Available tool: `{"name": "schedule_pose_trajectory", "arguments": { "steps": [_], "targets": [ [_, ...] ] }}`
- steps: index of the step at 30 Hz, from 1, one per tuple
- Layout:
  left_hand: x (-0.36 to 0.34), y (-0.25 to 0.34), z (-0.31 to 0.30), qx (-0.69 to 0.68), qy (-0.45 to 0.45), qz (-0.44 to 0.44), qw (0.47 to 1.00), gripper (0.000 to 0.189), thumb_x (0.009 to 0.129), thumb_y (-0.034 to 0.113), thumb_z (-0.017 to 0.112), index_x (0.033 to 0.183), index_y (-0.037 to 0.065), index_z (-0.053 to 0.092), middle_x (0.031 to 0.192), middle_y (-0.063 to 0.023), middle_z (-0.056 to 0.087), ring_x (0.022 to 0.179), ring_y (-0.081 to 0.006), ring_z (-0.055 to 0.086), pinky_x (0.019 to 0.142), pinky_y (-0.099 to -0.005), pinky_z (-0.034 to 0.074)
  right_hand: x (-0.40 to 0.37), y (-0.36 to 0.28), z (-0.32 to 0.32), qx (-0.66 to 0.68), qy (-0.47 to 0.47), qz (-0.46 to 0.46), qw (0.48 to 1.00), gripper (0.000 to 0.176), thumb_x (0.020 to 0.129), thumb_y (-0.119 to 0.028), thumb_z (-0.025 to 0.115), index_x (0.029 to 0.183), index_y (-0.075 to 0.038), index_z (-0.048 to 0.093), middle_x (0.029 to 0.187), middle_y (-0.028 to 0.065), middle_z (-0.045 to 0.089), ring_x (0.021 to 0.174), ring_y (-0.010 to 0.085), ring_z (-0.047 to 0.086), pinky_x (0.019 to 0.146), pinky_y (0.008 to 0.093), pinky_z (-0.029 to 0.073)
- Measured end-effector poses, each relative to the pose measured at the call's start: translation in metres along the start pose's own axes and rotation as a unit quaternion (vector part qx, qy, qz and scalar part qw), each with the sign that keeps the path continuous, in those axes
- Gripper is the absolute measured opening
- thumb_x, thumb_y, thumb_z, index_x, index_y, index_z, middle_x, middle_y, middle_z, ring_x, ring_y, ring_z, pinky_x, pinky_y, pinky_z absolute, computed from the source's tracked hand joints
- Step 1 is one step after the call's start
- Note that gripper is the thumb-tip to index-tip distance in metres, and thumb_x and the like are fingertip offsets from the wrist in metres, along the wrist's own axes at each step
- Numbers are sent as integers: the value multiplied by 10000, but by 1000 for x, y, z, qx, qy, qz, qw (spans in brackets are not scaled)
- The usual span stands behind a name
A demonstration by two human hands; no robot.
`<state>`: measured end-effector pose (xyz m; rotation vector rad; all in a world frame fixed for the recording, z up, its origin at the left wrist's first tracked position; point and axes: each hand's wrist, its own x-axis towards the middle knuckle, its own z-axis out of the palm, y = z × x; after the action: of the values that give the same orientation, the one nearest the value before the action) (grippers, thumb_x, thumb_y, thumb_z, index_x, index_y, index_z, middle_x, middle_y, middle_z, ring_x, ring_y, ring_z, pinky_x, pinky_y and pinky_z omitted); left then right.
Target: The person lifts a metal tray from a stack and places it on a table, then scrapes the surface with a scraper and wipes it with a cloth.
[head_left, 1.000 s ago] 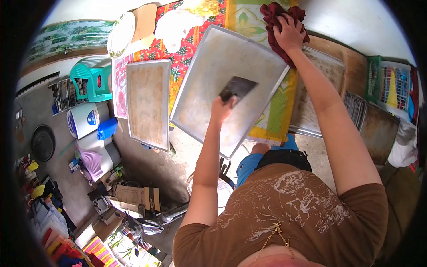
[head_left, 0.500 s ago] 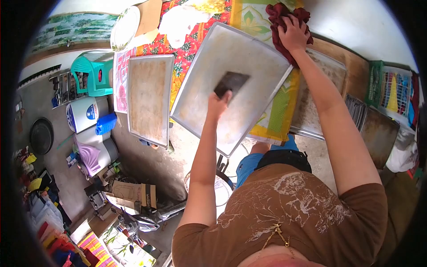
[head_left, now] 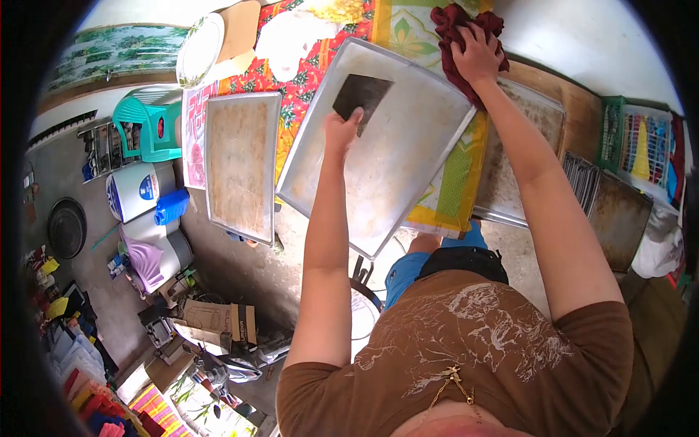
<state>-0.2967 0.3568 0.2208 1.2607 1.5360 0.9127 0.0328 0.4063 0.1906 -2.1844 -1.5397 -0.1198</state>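
Left hand (head_left: 341, 130) pinching a dark scraper (head_left: 362, 93) flat against the upper part of a metal tray (head_left: 393, 160), right hand (head_left: 475, 52) clenched around a red rag (head_left: 448, 22) at the tray's far corner, tray lying on a floral tablecloth (head_left: 295, 98)

The large rectangular metal tray (head_left: 393, 156) is dull silver-grey, mottled with pale tan smears. On it, the flat scraper blade (head_left: 362, 93) is plain black. At the tray's far corner, the crumpled cloth (head_left: 453, 25) is dark maroon. Under the tray, the floral tablecloth (head_left: 295, 91) is red with green and yellow flowers, next to a yellow-green panel. Left of the tray, a smaller metal tray (head_left: 240, 164) is rust-brown inside a grey rim. Beyond it stands a turquoise plastic chair (head_left: 149, 131).
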Motion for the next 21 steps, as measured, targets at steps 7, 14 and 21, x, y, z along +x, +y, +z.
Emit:
{"name": "schedule_pose_trajectory", "arguments": {
  "steps": [7,14,21],
  "targets": [
    [19,-18,-8,48,16,3,999,167,833,135,689,919,-9,698,761,-7,678,671,-99,571,632,-292,464,0,-1,-2,0,-6,-1,1000,440,858,-446,531,1273,-301,523,1396,-39,413,1308,336,334,985,646,310],
    [20,-19,-9,57,0,44,997,244,818,225,708,933,10,698,710,-64,669,643,-110,582,632,-322,471,2,-1,1,1,-2,0,1000,438,852,-445,541,1267,-306,524,1391,-39,415,1306,338,336,990,641,304],
    [26,-20,-8,74,-52,10,996,214,824,216,697,932,31,699,682,-18,659,623,-112,575,595,-313,458,2,-2,-3,-9,-13,11,1000,432,852,-443,549,1263,-312,522,1389,-54,417,1306,343,339,1005,620,309]
  ]
}}
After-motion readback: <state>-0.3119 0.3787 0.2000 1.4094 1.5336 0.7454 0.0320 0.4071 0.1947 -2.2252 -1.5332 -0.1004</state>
